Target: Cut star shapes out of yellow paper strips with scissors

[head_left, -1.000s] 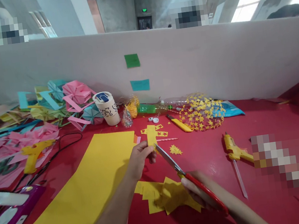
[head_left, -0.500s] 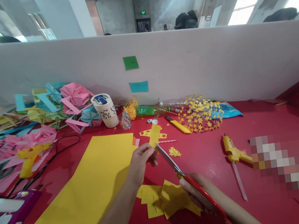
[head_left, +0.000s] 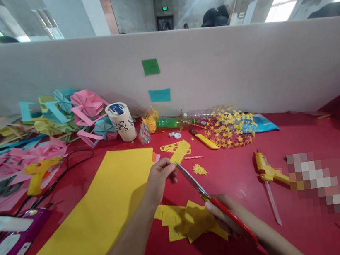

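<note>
My left hand (head_left: 161,178) pinches the near end of a small yellow paper strip (head_left: 180,151) between thumb and fingers. In my right hand (head_left: 221,209) is a pair of scissors (head_left: 231,215) with red handles. Their blades point up and left, and the tips meet the strip's edge beside my left fingertips. Below the blades lies a pile of cut yellow paper pieces (head_left: 178,222). A large yellow sheet (head_left: 110,198) spreads under and left of my left forearm. Tiny yellow paper stars (head_left: 199,169) are heaped right of the blades.
Along the back stand a white patterned cup (head_left: 121,123), a green bottle (head_left: 167,123) and a star-covered clear bottle (head_left: 229,128). A yellow box cutter (head_left: 205,139) lies before them. Glue guns rest at right (head_left: 266,169) and left (head_left: 38,176). Folded paper shapes (head_left: 87,105) crowd the left.
The yellow strip has swung from nearly upright to leaning right. Both hands stay close to where they were, the scissor tips still at the strip. The whole view has shifted slightly.
</note>
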Tool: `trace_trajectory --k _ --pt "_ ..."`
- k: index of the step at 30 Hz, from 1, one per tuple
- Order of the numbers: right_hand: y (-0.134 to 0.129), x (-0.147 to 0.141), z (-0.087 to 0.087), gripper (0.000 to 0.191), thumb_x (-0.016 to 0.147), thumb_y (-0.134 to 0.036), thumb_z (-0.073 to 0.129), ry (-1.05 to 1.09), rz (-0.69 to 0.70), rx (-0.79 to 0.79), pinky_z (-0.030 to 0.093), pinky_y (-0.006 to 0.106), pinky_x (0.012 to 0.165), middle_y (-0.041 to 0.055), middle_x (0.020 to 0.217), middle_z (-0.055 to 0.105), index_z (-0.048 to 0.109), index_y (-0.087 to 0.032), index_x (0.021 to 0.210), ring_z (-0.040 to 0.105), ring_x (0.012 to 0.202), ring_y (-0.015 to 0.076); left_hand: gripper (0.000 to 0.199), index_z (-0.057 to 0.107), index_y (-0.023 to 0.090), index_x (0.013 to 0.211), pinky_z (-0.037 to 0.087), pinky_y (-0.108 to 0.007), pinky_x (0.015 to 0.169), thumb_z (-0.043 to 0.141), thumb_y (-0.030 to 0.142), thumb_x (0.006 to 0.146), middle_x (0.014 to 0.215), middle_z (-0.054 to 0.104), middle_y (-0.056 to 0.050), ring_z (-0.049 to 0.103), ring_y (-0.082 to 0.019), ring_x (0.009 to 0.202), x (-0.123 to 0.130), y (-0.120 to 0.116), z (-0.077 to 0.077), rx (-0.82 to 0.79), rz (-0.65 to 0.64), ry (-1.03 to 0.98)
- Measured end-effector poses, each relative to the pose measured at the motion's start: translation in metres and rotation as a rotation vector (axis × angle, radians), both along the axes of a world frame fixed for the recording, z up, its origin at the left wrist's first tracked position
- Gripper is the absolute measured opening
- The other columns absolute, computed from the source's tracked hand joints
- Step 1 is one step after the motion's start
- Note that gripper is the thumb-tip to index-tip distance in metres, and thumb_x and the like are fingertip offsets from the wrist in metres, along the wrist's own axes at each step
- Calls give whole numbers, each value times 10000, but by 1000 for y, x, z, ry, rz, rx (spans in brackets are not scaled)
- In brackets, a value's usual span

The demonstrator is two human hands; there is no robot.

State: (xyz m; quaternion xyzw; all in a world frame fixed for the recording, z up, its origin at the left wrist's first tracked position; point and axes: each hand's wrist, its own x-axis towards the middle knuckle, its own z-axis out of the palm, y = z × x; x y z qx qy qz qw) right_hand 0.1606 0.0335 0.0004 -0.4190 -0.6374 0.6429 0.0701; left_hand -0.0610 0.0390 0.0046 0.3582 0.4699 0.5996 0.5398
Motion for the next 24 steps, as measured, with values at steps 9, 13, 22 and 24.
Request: trace_trajectory --k 9,13,22,24 --pt "-1 2 1 538 803 -728 480 -7 2 17 242 150 302 -102 421 331 369 -217 676 302 324 43 197 544 161 637 420 -197 453 659 280 743 526 566 32 518 -80 445 -5 1 1 -25 -3 58" --pt "-3 1 3 563 792 -758 449 20 -30 -7 220 150 289 -104 424 312 366 -217 660 280 319 38 214 541 162 628 420 -200 448 672 295 732 525 569 29 517 -83 446 -6 1 1 -33 -10 54" --pt "-1 0 -2 534 793 -703 513 -43 -45 -65 220 146 270 -109 380 320 375 -216 621 276 278 37 213 549 162 626 413 -197 432 673 292 739 524 566 30 505 -80 434 -8 1 2 -31 -39 40" --pt "0 0 -2 509 815 -665 524 -25 -33 -61 233 141 281 -107 371 333 380 -212 632 291 287 41 205 557 160 641 413 -197 436 670 296 745 527 572 26 513 -82 435 -8 1 1 -28 -41 30"
